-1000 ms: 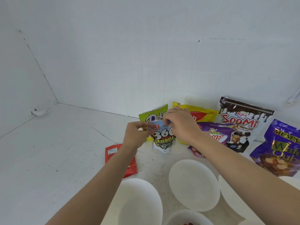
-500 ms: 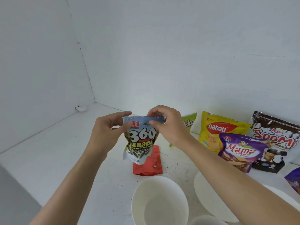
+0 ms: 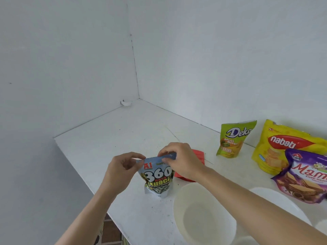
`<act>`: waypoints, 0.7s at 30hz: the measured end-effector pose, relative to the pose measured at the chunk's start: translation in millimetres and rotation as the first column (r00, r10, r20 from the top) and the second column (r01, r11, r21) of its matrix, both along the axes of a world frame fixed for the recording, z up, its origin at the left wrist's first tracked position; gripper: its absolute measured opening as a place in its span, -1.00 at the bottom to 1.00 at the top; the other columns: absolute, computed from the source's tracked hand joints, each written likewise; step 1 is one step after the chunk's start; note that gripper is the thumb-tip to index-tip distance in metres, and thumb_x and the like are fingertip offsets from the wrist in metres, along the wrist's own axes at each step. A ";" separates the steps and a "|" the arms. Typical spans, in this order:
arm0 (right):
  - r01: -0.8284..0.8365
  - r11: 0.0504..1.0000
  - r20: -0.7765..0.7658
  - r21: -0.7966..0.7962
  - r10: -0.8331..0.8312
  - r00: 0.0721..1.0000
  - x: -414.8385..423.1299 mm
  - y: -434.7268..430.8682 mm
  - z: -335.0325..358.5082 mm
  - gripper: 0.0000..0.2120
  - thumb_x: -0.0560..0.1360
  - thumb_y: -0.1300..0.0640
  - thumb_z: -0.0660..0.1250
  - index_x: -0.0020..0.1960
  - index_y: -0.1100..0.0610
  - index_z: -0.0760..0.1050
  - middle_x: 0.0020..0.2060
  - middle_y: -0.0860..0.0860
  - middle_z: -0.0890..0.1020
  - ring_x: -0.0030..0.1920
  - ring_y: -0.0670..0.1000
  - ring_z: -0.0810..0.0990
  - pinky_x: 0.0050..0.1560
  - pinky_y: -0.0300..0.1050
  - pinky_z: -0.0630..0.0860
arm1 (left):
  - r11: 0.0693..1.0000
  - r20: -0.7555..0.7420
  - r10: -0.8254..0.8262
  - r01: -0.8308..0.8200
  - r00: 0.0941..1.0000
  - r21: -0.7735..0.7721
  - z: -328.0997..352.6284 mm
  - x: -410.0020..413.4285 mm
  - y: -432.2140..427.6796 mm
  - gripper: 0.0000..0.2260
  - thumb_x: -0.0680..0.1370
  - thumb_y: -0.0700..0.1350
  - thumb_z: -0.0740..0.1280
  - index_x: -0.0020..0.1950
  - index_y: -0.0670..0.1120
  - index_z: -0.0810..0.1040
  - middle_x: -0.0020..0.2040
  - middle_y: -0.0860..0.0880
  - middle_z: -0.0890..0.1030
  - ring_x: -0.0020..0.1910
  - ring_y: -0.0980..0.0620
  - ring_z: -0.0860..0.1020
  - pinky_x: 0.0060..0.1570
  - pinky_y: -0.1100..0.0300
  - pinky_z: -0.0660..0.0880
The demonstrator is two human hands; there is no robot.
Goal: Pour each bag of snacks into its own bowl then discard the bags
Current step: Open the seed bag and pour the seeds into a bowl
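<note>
Pinching the kuaci bag [image 3: 157,179] by its top edge.
Left hand [image 3: 122,171] pinches the top's left corner, right hand [image 3: 182,161] the right; the bag is upright over the white counter [image 3: 123,138]. Rightward: red packet [image 3: 199,156], white bowl [image 3: 203,218] nearer, Deka bag [image 3: 233,138], nabati bag [image 3: 279,147], Mama bag [image 3: 304,177].
</note>
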State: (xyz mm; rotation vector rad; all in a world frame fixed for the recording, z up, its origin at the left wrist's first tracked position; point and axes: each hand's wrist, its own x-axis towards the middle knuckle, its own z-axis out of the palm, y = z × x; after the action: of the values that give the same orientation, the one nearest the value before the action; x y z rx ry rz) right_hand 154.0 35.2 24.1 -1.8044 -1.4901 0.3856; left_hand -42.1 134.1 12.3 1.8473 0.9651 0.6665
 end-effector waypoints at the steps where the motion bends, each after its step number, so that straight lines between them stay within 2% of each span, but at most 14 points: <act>1: -0.002 1.000 0.007 -0.004 0.002 1.000 -0.8 -0.5 -1.0 -0.84 0.50 0.26 0.44 0.04 0.08 0.70 -0.05 -0.04 0.68 -0.01 -0.07 0.61 0.02 -0.09 0.60 | 1.000 -0.010 -0.006 0.006 1.000 -0.005 -0.9 -2.4 -0.3 -0.86 0.58 -0.17 0.44 -0.09 0.06 0.71 -0.23 0.03 0.72 -0.39 0.10 0.50 -0.38 0.19 0.37; 4: -0.027 1.000 0.065 0.007 0.027 0.997 -1.9 -1.1 3.3 -0.86 0.48 0.22 0.45 0.01 0.08 0.71 -0.07 -0.05 0.69 -0.03 -0.07 0.61 0.04 -0.03 0.59 | 0.999 -0.023 -0.032 0.032 0.999 -0.002 2.9 -4.0 3.5 -0.91 0.56 -0.19 0.46 -0.10 0.00 0.69 -0.19 0.01 0.72 -0.35 0.19 0.57 -0.37 0.34 0.43; 6: -0.035 0.999 0.145 0.000 0.035 0.989 -2.7 -2.2 7.0 -0.90 0.49 0.12 0.46 -0.01 0.03 0.71 -0.07 -0.08 0.68 0.01 -0.05 0.56 0.09 0.04 0.53 | 0.997 -0.061 -0.074 0.072 0.995 -0.036 7.6 -1.8 9.2 -0.93 0.55 -0.18 0.46 -0.11 -0.03 0.69 -0.20 -0.03 0.72 -0.33 0.17 0.53 -0.29 0.27 0.45; 8: -0.033 0.999 0.245 -0.029 0.039 0.969 -5.2 -3.9 9.1 -0.89 0.51 0.02 0.43 0.01 -0.02 0.69 -0.05 -0.11 0.66 0.07 -0.03 0.48 0.13 0.10 0.45 | 0.980 -0.078 -0.154 0.142 0.985 -0.138 12.3 0.9 14.2 -0.94 0.56 -0.16 0.45 -0.11 -0.08 0.69 -0.17 -0.09 0.72 -0.27 0.06 0.49 -0.25 0.17 0.41; 10: -0.033 0.999 0.325 -0.043 0.046 0.945 -8.2 -5.3 8.6 -0.86 0.53 0.01 0.40 0.06 -0.04 0.67 -0.03 -0.11 0.64 0.11 -0.03 0.44 0.14 0.10 0.40 | 0.951 -0.095 -0.239 0.213 0.966 -0.223 15.3 2.7 16.6 -0.91 0.58 -0.13 0.44 -0.09 -0.11 0.69 -0.16 -0.13 0.71 -0.23 -0.01 0.45 -0.25 0.16 0.37; 13: -0.038 0.999 0.404 -0.020 0.043 0.914 -12.7 -7.6 6.8 -0.83 0.55 0.03 0.36 0.11 -0.01 0.64 0.00 -0.10 0.60 0.13 -0.04 0.39 0.14 0.07 0.37 | 0.918 -0.107 -0.318 0.278 0.942 -0.284 18.7 4.3 16.0 -0.86 0.61 -0.11 0.38 -0.03 -0.11 0.73 -0.13 -0.16 0.69 -0.20 0.01 0.45 -0.20 0.17 0.39; 18: -0.124 0.992 0.403 -0.014 0.119 0.907 -15.9 -10.1 10.2 -0.84 0.52 0.07 0.40 0.09 0.00 0.63 -0.02 -0.13 0.58 0.09 -0.06 0.37 0.08 -0.01 0.39 | 0.878 -0.076 -0.345 0.293 0.935 -0.379 23.4 3.1 17.0 -0.80 0.64 -0.21 0.32 0.00 -0.12 0.76 0.03 -0.29 0.69 -0.13 -0.07 0.48 -0.14 0.15 0.48; 21: -0.190 0.981 0.358 -0.042 0.192 0.914 -19.9 -11.4 11.7 -0.83 0.52 0.14 0.39 0.10 0.03 0.64 -0.03 -0.10 0.59 0.04 -0.07 0.44 0.02 -0.04 0.50 | 0.858 -0.071 -0.378 0.321 0.923 -0.400 24.8 1.6 18.3 -0.82 0.62 -0.24 0.34 0.01 -0.12 0.76 0.04 -0.26 0.71 -0.04 -0.15 0.57 0.02 0.02 0.53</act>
State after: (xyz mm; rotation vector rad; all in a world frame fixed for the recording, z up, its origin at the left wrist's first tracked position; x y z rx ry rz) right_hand 134.0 23.9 35.8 -1.8077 -1.9312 0.1546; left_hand -40.6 152.4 37.1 1.6714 0.7548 0.1049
